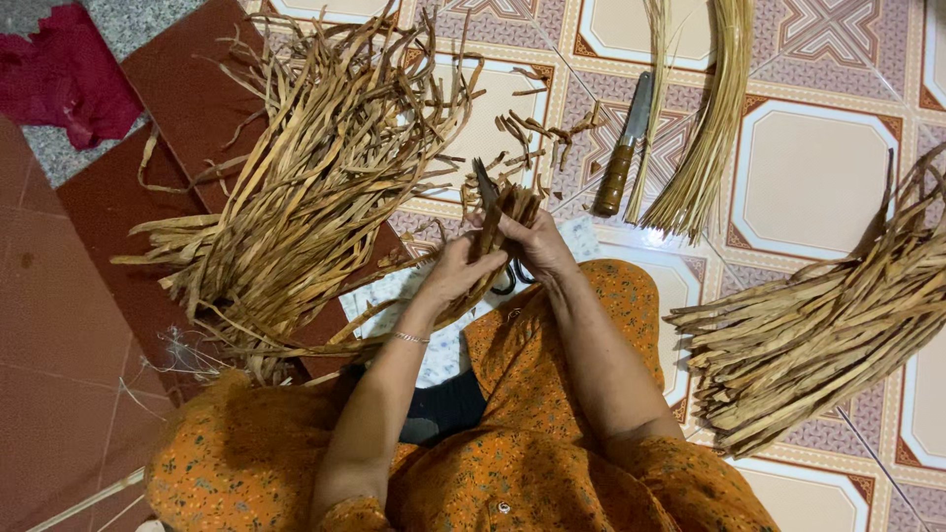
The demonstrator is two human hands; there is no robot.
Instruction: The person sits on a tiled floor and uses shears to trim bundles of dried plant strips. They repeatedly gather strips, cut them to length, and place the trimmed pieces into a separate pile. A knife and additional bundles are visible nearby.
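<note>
Dried brown strips (507, 212), a small bunch of them, sit at centre frame above the person's lap, gripped by both hands. Far left: a dark red cloth (61, 74) on the speckled grey floor edge, then plain reddish-brown floor tiles (69, 325). Next, a large loose heap of dried strips (315, 177), fanned and tangled, lying across red tile and patterned tile alike. Left hand (455, 271): forearm rising from the lower centre, thin bracelet (411, 338) at the wrist, fingers curled closed around the lower part of the small bunch. Right hand (537, 246): forearm coming up from the lower right, wrist bent inward, fingers closed on the same bunch just beside the left hand, the two hands touching or nearly so. Dark scissors (498, 232) show here, blade tip poking above the bunch, loop handles below the right hand; which fingers work them I cannot tell. Pale printed cloth (394, 296) lies under the hands; orange flowered garment (552, 433) covers the lap. Short cut scraps (537, 128) scatter on the tile above the hands. Further right, a knife with brown wooden handle (623, 153), then a sheaf of pale yellow fibres (705, 128). Far right, a second pile of strips (828, 325), laid more evenly on cream and pink patterned tiles (808, 177).
</note>
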